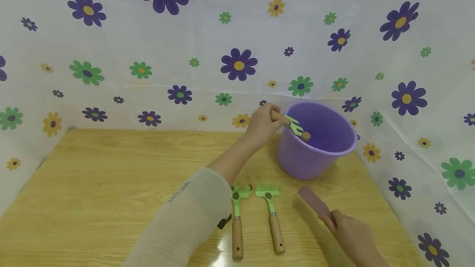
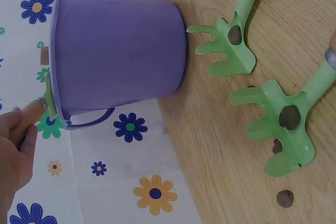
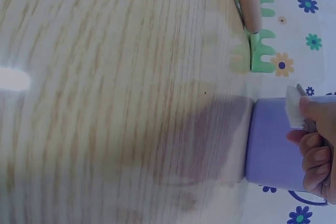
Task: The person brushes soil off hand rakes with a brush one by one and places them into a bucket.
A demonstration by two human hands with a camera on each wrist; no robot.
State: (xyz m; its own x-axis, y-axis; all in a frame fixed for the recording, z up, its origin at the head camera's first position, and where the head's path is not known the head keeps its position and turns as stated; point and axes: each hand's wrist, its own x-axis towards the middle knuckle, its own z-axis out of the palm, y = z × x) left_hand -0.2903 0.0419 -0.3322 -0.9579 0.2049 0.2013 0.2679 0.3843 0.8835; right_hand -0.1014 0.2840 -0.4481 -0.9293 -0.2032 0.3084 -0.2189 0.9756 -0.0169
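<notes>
My left hand (image 1: 261, 125) pinches the wooden handle of a small green garden fork (image 1: 295, 126), whose tines lie across the near left rim of a purple bucket (image 1: 306, 162). Beside the tines a round, wood-coloured end (image 1: 305, 136) sticks up at the rim. In the left wrist view the fork (image 2: 49, 98) overlaps the bucket's rim, with the hand (image 2: 16, 153) outside it. Lower right, in front of the bucket, my right hand (image 1: 354, 234) grips a mauve brush (image 1: 315, 202). White bristles (image 3: 294, 107) show on it in the right wrist view.
Two green hand rakes with wooden handles, a left one (image 1: 237, 234) and a right one (image 1: 276, 232), lie on the wooden table (image 1: 111, 184) between my arms. Dark brown lumps (image 2: 289, 117) sit on them, and a loose lump (image 2: 285, 199) lies nearby. A flowered cloth (image 1: 208, 36) hangs behind.
</notes>
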